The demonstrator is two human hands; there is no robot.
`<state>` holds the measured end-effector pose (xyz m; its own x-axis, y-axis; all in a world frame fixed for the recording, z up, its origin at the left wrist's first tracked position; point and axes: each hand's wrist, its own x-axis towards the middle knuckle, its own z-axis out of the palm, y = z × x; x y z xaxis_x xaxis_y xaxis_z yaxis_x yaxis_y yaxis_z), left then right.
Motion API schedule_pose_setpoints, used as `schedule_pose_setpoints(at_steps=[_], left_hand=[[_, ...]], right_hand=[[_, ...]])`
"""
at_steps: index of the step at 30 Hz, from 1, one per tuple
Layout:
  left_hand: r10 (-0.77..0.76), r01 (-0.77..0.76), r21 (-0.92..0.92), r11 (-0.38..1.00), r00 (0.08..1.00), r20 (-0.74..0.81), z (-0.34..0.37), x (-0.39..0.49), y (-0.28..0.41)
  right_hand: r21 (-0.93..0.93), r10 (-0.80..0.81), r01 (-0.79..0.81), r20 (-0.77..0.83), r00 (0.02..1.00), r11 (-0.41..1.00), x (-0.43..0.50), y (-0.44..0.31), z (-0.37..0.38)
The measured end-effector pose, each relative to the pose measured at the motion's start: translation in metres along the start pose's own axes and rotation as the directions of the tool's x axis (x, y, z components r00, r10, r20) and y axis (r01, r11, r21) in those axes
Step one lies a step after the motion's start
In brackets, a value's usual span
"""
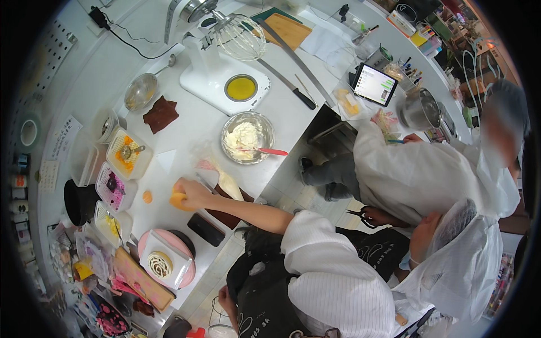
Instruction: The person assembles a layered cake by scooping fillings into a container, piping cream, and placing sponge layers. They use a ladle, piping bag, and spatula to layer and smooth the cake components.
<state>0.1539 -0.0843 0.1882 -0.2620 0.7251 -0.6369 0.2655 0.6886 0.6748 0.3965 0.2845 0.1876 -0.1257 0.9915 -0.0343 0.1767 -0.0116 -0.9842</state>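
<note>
My right hand (192, 194) reaches over the white table and grips a yellow-orange round piece (179, 202), which looks like sponge cake. A small orange disc (146, 197) lies just beyond it. Beside my wrist rests a filled piping bag (228, 181) on a dark brown sheet (224, 217). Nearer me is a black phone (206, 229). On a pink turntable (189, 270), a small round cake (160, 264) with piped white cream sits on a white sheet (179, 255). My left hand (228, 303) hangs low by my apron, partly hidden; its grip is unclear.
A steel bowl of cream (248, 137) holds a red-handled spatula (270, 151). Behind it stands a stand mixer (203, 80) with a raised whisk. Several plastic tubs (131, 156) line the wall. A co-worker's hand holds scissors (364, 216); another person (401, 173) stands further right.
</note>
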Motion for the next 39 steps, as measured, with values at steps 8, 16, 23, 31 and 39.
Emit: schedule_pose_setpoints(at_steps=[8, 16, 23, 31, 39], left_hand=[[0.184, 0.155, -0.873, 0.463, 0.946, 0.266, 0.047, 0.008, 0.213], [0.417, 0.079, -0.87, 0.487, 0.854, 0.311, 0.04, 0.018, 0.228], [0.278, -0.066, -0.855, 0.515, 0.956, 0.094, 0.039, 0.001, 0.219], [0.218, -0.141, -0.806, 0.575, 0.976, -0.015, 0.039, -0.016, 0.216], [0.248, -0.154, -0.741, 0.654, 0.969, 0.017, 0.064, -0.013, 0.237]], right_hand=[[-0.033, -0.44, 0.444, 0.086, 0.894, 0.895, -0.095, -0.095, -0.028], [0.109, -0.655, 0.679, 0.41, 0.635, 0.726, -0.155, -0.145, -0.058], [0.876, -0.568, -0.267, 0.467, 0.678, 0.403, -0.108, -0.147, -0.119], [0.359, -0.085, -0.037, 0.317, 0.945, 0.933, -0.123, -0.088, -0.06], [0.439, -0.005, -0.187, 0.399, 0.917, 0.879, -0.131, -0.066, -0.079]])
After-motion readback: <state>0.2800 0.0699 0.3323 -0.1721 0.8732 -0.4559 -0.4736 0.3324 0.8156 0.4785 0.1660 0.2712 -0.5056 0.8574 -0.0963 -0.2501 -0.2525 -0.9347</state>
